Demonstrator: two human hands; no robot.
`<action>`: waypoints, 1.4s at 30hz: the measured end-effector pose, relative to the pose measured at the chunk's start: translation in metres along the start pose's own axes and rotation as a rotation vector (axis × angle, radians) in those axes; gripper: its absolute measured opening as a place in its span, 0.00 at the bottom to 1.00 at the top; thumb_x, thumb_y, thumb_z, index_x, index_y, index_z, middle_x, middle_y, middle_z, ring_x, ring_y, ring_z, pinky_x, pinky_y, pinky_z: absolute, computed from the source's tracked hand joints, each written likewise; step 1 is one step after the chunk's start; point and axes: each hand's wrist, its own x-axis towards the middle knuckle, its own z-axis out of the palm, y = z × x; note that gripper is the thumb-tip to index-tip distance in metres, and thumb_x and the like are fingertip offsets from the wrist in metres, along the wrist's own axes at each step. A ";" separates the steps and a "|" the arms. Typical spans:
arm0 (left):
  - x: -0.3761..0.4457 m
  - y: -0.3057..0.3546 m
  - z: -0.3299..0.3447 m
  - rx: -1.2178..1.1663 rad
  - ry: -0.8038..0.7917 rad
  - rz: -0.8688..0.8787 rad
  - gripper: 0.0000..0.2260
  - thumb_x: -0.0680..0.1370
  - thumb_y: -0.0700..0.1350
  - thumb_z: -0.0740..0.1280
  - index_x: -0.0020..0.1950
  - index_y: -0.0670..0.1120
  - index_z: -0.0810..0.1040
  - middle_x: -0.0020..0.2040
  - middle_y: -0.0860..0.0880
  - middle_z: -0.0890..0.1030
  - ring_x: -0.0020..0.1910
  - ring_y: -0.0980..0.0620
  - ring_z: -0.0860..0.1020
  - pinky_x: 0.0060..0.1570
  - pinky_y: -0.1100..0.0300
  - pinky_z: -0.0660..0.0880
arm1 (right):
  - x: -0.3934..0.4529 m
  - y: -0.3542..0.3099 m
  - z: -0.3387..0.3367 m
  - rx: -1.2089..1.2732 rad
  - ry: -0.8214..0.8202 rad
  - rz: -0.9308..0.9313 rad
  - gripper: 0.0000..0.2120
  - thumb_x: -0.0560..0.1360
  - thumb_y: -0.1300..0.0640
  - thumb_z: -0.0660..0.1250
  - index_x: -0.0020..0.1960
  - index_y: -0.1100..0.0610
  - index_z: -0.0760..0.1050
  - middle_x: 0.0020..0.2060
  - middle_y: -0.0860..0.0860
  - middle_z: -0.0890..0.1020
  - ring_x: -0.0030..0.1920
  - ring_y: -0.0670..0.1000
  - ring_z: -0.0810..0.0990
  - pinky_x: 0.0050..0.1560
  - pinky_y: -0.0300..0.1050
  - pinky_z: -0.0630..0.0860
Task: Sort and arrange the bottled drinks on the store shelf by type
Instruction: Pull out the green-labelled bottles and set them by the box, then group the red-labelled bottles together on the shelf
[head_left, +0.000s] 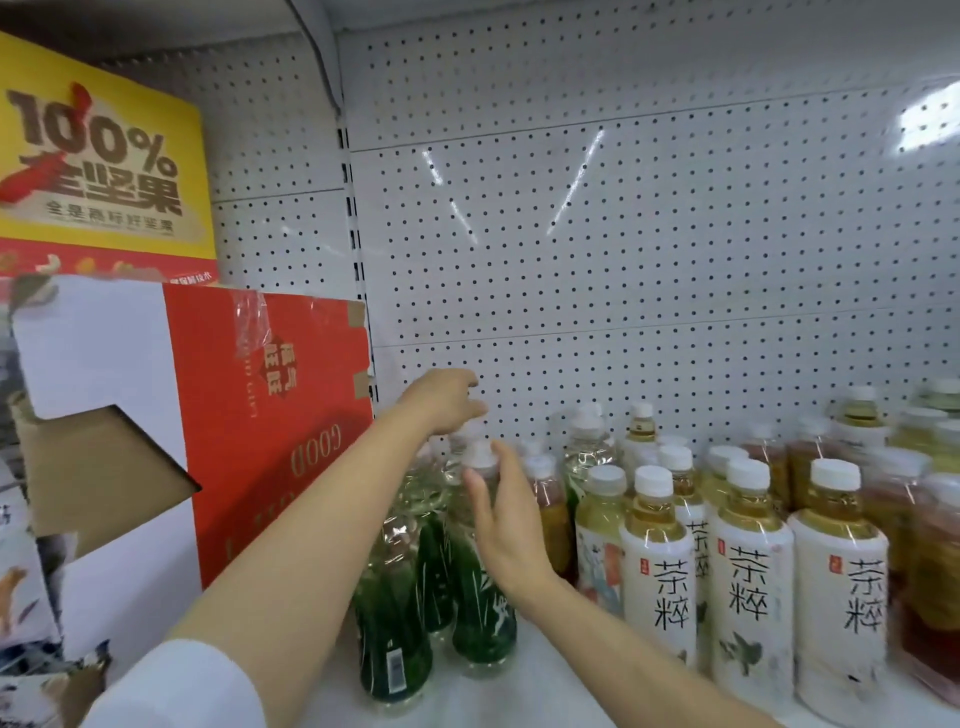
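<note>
Several clear bottles with green labels (396, 636) stand in a cluster at the left end of the white shelf (545, 693). My right hand (501, 519) is open, palm against the neck of the front green bottle (483, 623), with thumb and fingers spread around it. My left hand (445, 400) reaches over the cluster, fingers curled down above a rear bottle's cap (464, 432); blur hides whether it grips. To the right stand white-labelled tea bottles (750, 597) with white caps, in rows.
A red and white carton (280, 431) stands close to the left of the green bottles, with a yellow sign (98, 156) above it. Amber and reddish drinks (930, 566) fill the far right. A white pegboard (623, 249) backs the shelf.
</note>
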 end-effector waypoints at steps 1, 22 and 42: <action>-0.005 -0.001 -0.007 -0.025 0.021 0.016 0.18 0.83 0.49 0.63 0.72 0.46 0.75 0.71 0.45 0.76 0.68 0.44 0.74 0.66 0.51 0.71 | 0.004 0.001 0.005 -0.029 0.014 0.017 0.26 0.81 0.41 0.55 0.74 0.54 0.62 0.64 0.50 0.75 0.64 0.48 0.74 0.64 0.52 0.74; -0.027 0.009 -0.001 0.241 -0.105 0.162 0.05 0.78 0.48 0.68 0.53 0.49 0.81 0.52 0.48 0.79 0.53 0.47 0.78 0.57 0.52 0.76 | -0.013 0.023 -0.012 -0.649 -0.042 -0.233 0.27 0.80 0.47 0.61 0.75 0.59 0.62 0.62 0.53 0.75 0.64 0.53 0.73 0.64 0.48 0.73; -0.023 0.069 -0.058 -0.064 -0.240 0.394 0.13 0.74 0.49 0.76 0.58 0.51 0.85 0.52 0.55 0.83 0.50 0.57 0.80 0.49 0.60 0.78 | -0.072 -0.010 -0.081 -0.299 0.024 -0.128 0.40 0.79 0.46 0.63 0.77 0.40 0.36 0.78 0.39 0.45 0.77 0.37 0.42 0.78 0.43 0.50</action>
